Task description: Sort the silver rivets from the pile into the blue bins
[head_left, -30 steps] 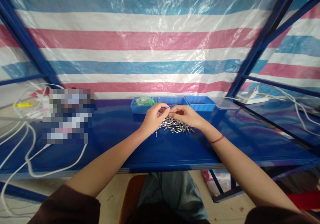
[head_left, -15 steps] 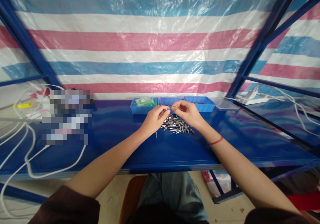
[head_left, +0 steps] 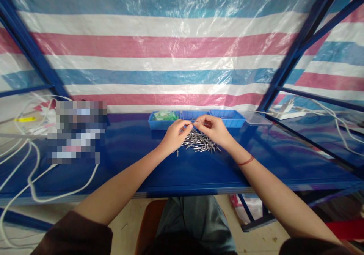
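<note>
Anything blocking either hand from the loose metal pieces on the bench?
Nothing visible: the left hand and right hand hover by the pile of metal pieces. The blue bins sit beyond it, not between.

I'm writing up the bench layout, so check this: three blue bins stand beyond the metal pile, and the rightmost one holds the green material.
Not rightmost: the head view shows the green material in the leftmost blue bin. The rest holds.

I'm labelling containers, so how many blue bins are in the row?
3: the left bin, with green contents; the middle bin, partly hidden by the right hand; and the right bin.
</note>
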`<state>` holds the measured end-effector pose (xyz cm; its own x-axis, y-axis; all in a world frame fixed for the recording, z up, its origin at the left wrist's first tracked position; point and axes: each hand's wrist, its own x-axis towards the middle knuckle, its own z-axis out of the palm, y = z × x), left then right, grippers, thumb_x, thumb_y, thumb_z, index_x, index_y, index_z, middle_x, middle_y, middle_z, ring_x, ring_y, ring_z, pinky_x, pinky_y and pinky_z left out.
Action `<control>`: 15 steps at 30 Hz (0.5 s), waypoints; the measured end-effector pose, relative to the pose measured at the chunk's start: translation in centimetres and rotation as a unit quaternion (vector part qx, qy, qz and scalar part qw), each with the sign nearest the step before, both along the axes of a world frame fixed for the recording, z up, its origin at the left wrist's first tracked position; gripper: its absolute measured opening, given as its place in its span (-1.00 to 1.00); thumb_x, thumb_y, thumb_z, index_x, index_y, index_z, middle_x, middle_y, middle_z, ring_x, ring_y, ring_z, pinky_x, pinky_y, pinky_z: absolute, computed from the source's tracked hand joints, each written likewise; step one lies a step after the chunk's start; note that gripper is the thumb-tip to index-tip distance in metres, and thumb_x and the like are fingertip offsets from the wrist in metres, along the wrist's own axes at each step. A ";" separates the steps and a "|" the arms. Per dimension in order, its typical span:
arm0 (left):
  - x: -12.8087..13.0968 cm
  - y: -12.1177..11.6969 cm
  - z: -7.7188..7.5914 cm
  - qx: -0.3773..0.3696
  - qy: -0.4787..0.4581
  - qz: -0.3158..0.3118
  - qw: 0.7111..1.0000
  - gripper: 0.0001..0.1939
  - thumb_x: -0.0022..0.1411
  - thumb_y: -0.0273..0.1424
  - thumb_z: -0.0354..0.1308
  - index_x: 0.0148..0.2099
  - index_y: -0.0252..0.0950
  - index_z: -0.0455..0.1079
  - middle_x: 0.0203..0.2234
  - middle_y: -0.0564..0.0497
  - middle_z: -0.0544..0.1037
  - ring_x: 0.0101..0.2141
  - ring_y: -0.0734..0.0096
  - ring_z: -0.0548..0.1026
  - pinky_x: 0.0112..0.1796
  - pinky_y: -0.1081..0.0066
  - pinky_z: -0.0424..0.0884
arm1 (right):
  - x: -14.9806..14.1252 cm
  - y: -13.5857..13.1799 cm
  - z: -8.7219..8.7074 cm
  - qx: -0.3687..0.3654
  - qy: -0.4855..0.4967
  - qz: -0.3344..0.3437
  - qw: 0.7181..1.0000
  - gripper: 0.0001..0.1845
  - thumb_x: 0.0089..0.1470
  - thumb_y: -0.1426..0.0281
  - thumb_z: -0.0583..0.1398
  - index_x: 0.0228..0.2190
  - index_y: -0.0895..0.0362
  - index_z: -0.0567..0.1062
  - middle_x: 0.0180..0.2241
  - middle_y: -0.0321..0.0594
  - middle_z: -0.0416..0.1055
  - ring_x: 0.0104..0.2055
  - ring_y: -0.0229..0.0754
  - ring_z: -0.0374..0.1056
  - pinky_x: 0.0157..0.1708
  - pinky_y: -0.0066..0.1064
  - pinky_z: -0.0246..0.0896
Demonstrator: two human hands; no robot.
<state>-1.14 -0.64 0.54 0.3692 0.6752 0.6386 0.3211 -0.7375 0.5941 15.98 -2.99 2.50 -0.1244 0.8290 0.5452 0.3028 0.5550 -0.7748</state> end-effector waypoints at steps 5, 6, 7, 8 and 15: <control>-0.2 -0.2 0.5 0.021 -0.038 0.023 0.999 -0.90 0.20 -0.40 0.13 -0.22 -0.28 0.42 -0.30 -0.01 0.48 -0.39 0.51 0.45 -0.44 0.55 0.38 | 0.3 0.1 -0.2 0.000 -0.035 -0.009 0.999 -0.71 0.00 0.17 0.22 -0.41 0.17 0.48 -0.47 -0.24 0.39 -0.42 -0.27 0.27 -0.38 -0.39 0.23; -0.2 -0.2 0.5 0.027 -0.040 0.025 0.999 -0.90 0.20 -0.40 0.14 -0.23 -0.29 0.42 -0.30 -0.01 0.48 -0.40 0.52 0.45 -0.45 0.55 0.38 | 0.4 0.1 -0.2 0.002 -0.047 -0.006 0.999 -0.71 0.01 0.17 0.21 -0.41 0.17 0.48 -0.47 -0.24 0.40 -0.42 -0.27 0.27 -0.38 -0.39 0.22; -0.2 -0.2 0.6 0.031 -0.041 0.025 0.998 -0.90 0.20 -0.40 0.14 -0.23 -0.29 0.42 -0.30 -0.01 0.47 -0.40 0.52 0.45 -0.44 0.55 0.37 | 0.4 0.1 -0.2 0.003 -0.063 0.000 0.998 -0.70 0.02 0.16 0.20 -0.40 0.17 0.49 -0.47 -0.24 0.40 -0.42 -0.27 0.28 -0.38 -0.39 0.22; -0.2 -0.2 0.6 0.033 -0.041 0.025 0.998 -0.90 0.20 -0.40 0.14 -0.22 -0.29 0.41 -0.30 -0.01 0.47 -0.39 0.52 0.45 -0.44 0.55 0.37 | 0.4 0.1 -0.2 0.003 -0.078 0.007 0.997 -0.69 0.03 0.16 0.19 -0.40 0.17 0.49 -0.47 -0.24 0.41 -0.43 -0.27 0.28 -0.39 -0.39 0.21; -0.1 -0.1 0.3 0.016 -0.026 0.029 0.999 -0.74 0.23 -0.35 0.11 -0.03 -0.27 0.34 -0.34 0.02 0.50 -0.40 0.52 0.45 -0.41 0.52 0.36 | 1.9 1.9 -0.2 -0.070 0.058 -0.099 0.991 -0.66 -0.05 0.12 0.23 -0.57 0.15 0.42 -0.66 -0.33 0.27 -0.63 -0.35 0.12 -0.62 -0.45 0.03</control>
<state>-1.27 -0.75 0.88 0.2952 0.6735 0.6777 0.3337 -0.7373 0.5873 17.91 -1.12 2.35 0.1050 0.8998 0.4234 0.2994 0.3774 -0.8763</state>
